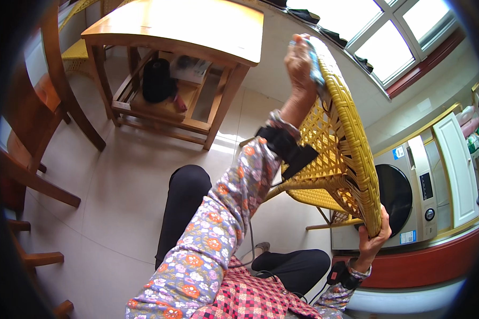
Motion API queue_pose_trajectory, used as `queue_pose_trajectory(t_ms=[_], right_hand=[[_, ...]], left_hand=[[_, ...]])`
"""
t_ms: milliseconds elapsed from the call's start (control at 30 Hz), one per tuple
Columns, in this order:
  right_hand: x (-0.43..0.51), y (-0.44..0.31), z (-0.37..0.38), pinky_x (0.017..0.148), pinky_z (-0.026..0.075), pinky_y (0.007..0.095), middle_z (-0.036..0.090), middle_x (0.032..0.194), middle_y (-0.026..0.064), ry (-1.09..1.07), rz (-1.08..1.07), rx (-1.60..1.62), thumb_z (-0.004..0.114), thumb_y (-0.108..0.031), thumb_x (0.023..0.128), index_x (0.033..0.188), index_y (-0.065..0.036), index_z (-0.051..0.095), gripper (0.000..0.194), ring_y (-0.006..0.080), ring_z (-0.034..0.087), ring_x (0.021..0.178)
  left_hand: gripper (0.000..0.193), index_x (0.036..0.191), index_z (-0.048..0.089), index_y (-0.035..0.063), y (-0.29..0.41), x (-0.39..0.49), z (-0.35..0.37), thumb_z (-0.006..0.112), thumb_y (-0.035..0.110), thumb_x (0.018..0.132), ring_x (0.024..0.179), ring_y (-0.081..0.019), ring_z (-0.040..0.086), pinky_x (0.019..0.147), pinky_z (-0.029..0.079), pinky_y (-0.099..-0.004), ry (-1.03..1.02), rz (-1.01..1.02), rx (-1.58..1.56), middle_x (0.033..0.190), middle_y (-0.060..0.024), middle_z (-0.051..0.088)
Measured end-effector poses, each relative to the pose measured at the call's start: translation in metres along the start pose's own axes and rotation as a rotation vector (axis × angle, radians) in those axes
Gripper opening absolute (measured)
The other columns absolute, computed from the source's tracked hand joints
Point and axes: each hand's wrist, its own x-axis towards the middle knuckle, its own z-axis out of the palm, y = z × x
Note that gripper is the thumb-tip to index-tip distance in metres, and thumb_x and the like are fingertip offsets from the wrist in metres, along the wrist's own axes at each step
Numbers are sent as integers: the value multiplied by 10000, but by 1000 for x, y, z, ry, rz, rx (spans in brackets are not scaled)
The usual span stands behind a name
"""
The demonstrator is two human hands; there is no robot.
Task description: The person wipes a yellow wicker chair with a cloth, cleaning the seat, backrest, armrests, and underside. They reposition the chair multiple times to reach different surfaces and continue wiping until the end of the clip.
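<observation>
A yellow woven rattan chair [353, 139] stands tilted in front of me, its braided rim running from the top centre down to the right. My left hand [299, 62] is closed around a bluish cloth [314, 63] and presses it to the upper part of the rim. Low on the same rim, my right hand [373, 237] grips the braided end, with the thumb on the near side and the fingers around the far side. Both wrists wear black straps over floral sleeves.
At the upper left is a wooden table [175, 44] with a black yarn cone [156, 79] on its lower shelf. Wooden chairs [36, 131] line the left side. A washing machine [415, 199] is behind the rattan chair at right. Shoes [303, 16] sit along the window ledge.
</observation>
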Motion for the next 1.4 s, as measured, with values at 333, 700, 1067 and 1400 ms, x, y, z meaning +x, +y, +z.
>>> queue_pose_trajectory(t_ms=[333, 700, 1067, 1400], right_hand=[[-2, -1, 1, 875, 480, 370, 638, 1104, 190, -2, 18, -20, 675, -547, 807, 1237, 69, 525, 767, 301, 649, 982], [-3, -3, 1, 861, 481, 373, 642, 1082, 190, 10, 17, -81, 659, -592, 806, 1246, 59, 521, 798, 291, 651, 965], [-4, 1, 1, 883, 480, 370, 635, 1119, 180, -2, 8, -34, 666, -555, 821, 1257, 59, 514, 768, 285, 645, 999], [-4, -4, 2, 895, 477, 376, 632, 1133, 188, -7, 12, -21, 665, -554, 826, 1246, 59, 519, 757, 298, 642, 1019]], left_hand=[[537, 1463, 214, -51, 11, -172, 13, 388, 208, 1027, 1398, -357, 270, 1151, 215, -394, -101, 109, 455, 1488, -234, 287], [314, 1218, 533, -18, 2, -110, -21, 546, 41, 910, 971, -327, 559, 853, 472, -406, -53, 624, 776, 1072, -184, 537], [231, 1077, 503, 15, -2, -41, -36, 584, 192, 952, 792, -196, 599, 644, 529, -335, -117, 338, 902, 974, -155, 542], [342, 1142, 538, 13, 47, -235, -6, 685, 27, 834, 939, -281, 580, 815, 481, -349, -331, 166, 708, 1049, -135, 539]])
